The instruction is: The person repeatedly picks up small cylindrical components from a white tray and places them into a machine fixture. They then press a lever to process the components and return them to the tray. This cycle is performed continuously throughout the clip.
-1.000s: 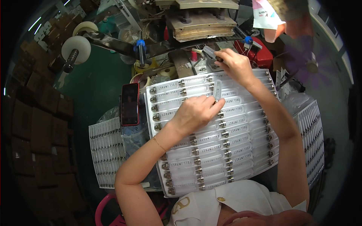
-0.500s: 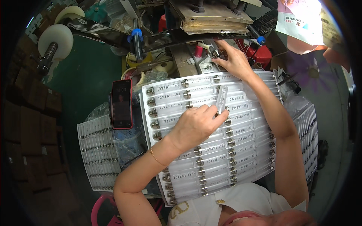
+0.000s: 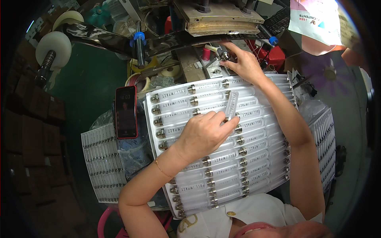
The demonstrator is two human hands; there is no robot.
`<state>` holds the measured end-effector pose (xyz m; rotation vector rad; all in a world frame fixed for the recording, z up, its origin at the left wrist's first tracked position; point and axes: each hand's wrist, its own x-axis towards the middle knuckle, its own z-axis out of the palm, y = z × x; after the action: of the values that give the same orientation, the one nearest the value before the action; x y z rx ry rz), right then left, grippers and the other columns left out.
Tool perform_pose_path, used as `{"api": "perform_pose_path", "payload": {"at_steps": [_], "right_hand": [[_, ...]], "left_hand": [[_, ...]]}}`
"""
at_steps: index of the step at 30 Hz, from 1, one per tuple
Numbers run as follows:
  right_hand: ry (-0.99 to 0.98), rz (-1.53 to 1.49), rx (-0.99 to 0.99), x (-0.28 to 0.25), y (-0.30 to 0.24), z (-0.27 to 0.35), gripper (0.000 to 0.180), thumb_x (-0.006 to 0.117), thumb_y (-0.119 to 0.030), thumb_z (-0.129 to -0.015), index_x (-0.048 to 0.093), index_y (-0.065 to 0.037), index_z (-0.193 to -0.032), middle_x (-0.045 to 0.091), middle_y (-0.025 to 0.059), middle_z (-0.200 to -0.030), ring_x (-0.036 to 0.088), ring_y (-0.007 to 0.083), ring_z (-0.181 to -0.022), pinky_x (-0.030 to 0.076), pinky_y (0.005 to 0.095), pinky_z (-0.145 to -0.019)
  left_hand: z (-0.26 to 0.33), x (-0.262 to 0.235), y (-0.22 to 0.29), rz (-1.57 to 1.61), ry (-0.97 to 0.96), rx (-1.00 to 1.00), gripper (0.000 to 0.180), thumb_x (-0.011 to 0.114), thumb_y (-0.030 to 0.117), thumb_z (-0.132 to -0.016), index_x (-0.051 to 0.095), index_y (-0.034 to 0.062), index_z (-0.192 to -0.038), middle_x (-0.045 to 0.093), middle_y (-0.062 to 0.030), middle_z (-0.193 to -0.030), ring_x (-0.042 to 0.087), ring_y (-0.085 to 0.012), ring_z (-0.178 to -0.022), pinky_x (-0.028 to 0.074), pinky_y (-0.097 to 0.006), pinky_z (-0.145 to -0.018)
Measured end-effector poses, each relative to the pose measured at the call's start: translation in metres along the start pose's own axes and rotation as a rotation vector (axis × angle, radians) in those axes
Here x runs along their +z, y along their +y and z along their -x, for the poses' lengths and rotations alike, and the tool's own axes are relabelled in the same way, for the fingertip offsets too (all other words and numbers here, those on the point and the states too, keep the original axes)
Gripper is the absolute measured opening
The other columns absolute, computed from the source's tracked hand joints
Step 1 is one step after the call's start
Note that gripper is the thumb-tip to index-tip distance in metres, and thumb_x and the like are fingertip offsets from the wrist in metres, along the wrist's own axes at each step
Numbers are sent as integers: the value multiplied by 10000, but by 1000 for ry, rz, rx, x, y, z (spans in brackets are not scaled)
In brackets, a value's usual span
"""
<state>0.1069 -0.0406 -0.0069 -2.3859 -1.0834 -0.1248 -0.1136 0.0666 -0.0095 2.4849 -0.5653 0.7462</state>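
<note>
- Since a second ago we saw the left hand (image 3: 204, 133) slide toward the tray's middle with its clear tube (image 3: 231, 105), which tipped from lying along the rows to standing nearly upright across them.
- Right hand (image 3: 243, 61) had gone further past the far edge of the tray (image 3: 274, 166), fingers now pinched on a small metal part (image 3: 223, 55) at the machine's fixture under the curved metal plate (image 3: 218, 18).
- Left fingers were clamped on the tube's lower end; the tube stood above the tray's upper middle rows, off its slot.
- Hands were well apart.
- We judged one tube being loaded at the fixture while the next was lifted ready.
- Red phone (image 3: 126, 112) lay at the tray's left edge; more filled trays (image 3: 101, 162) sat lower left.
</note>
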Motion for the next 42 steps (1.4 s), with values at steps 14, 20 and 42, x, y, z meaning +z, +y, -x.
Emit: {"api": "perform_pose_path", "payload": {"at_steps": [14, 20, 42], "right_hand": [[-33, 55, -96, -127, 76, 115, 291, 671, -89, -770, 644, -65, -1058, 646, 92, -828, 636, 250, -766, 486, 353, -689], [-113, 131, -234, -111, 56, 152, 267, 688, -61, -744, 644, -21, -1005, 640, 98, -965, 604, 256, -917, 470, 346, -811], [182, -409, 72, -92, 44, 83, 271, 644, -86, -845, 624, -24, -1109, 657, 83, -990, 632, 134, -901, 487, 258, -799]], "left_hand": [[-55, 24, 8, 380, 147, -435, 258, 672, 123, -804, 665, 42, -1048, 679, -134, -859, 634, -195, -628, 487, -306, -563], [-104, 80, 0, 58, -34, -396, 266, 706, 224, -784, 681, 112, -1024, 631, -54, -909, 608, -195, -746, 478, -322, -678], [-105, 39, -86, -744, -18, 100, 201, 576, 58, -724, 602, 64, -923, 584, -69, -670, 621, -198, -657, 502, -306, -555]]}}
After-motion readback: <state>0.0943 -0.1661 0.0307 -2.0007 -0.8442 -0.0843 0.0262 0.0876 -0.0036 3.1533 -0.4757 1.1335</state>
